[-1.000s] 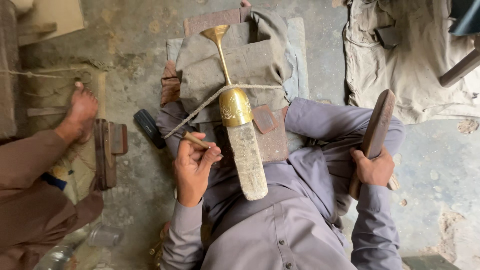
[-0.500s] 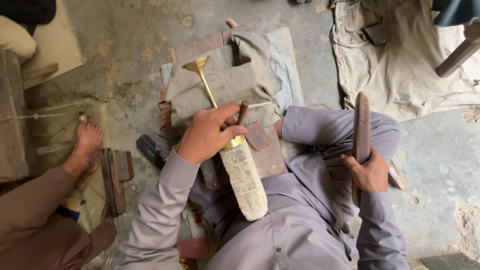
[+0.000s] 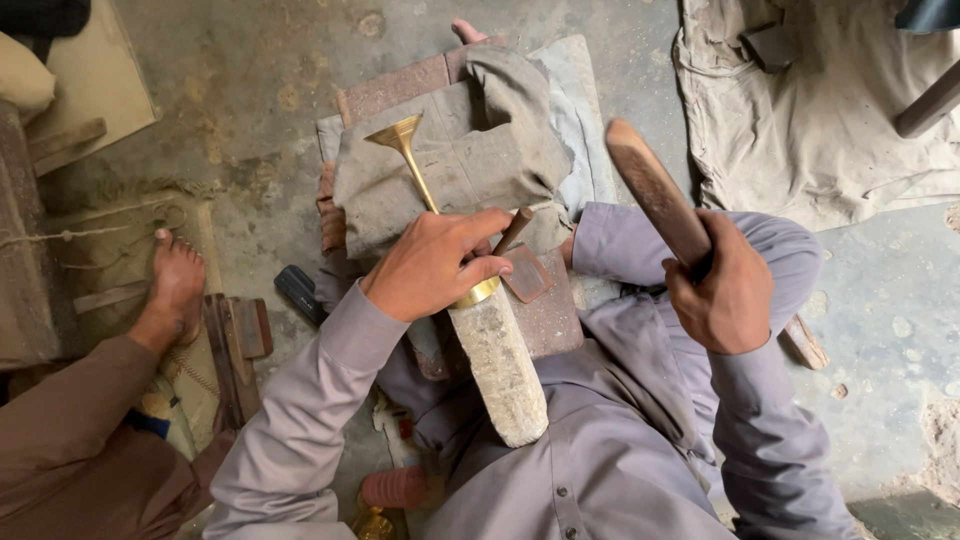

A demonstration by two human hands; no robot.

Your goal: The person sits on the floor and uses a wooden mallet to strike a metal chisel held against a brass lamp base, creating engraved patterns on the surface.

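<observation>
A long brass piece with a flared tip (image 3: 408,160) lies across my lap, its near end set in a rough grey cylinder (image 3: 500,370). My left hand (image 3: 435,265) rests on the brass where it meets the cylinder and grips a small brown rod-like tool (image 3: 515,230) against it. My right hand (image 3: 722,290) is closed around a flat rusty-brown wooden bat (image 3: 655,195), raised with its far end pointing up and left. A grey cloth-covered block (image 3: 470,160) sits under the brass stem.
Another person's bare foot (image 3: 178,290) and brown sleeve (image 3: 70,430) are at the left beside wooden pieces (image 3: 235,340). A crumpled cloth (image 3: 820,110) lies at the upper right on the concrete floor. A dark tool handle (image 3: 298,292) lies near my left knee.
My left hand moved from beside the cylinder up onto the brass collar with the small tool. My right hand lifted the bat from my side and swung it inward.
</observation>
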